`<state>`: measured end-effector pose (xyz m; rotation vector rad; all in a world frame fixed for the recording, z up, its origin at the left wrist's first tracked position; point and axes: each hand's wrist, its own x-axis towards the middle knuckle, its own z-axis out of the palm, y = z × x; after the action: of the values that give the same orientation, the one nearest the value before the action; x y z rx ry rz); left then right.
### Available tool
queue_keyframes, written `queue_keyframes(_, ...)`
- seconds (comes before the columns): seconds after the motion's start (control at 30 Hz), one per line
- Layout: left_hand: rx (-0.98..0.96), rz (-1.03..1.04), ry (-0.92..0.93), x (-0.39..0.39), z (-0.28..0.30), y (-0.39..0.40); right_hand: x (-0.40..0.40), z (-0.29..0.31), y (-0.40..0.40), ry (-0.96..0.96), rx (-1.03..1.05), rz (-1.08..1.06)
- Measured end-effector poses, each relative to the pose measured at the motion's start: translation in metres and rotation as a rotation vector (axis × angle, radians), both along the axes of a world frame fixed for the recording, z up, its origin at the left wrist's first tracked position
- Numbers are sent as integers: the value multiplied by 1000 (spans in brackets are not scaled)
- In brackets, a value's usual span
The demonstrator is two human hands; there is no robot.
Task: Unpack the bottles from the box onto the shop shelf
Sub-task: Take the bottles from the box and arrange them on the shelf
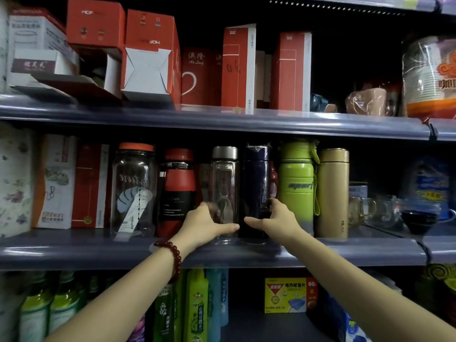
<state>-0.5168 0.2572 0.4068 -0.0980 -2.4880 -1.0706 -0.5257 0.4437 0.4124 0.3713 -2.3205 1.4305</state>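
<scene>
Left hand [207, 224] grips the clear glass bottle [225, 191], right hand [274, 218] grips the dark blue flask [256, 188]; crowded neighbours may be knocked over

left hand's fingers [206, 208] hidden behind clear bottle [224, 191], label print [176, 206] unreadably small

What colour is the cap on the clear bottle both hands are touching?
Silver-grey metal cap on the clear bottle, seen best in the head view.
</scene>
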Motion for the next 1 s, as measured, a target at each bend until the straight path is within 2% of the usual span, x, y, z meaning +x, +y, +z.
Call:
queue_keyframes(0.13,-9,39,27,0,-2,7,7,-1,-3,78,26,-75)
queue_keyframes(0.43,-44,86,61,3,-7,11,13,-11,-8,113,24,-155)
queue_keyframes(0.87,-123,60,104,21,-8,6,25,-9,-6,70,171,-226)
queue_keyframes(1.0,-64,28,130,28,-9,-2,33,-6,0,76,167,-217)
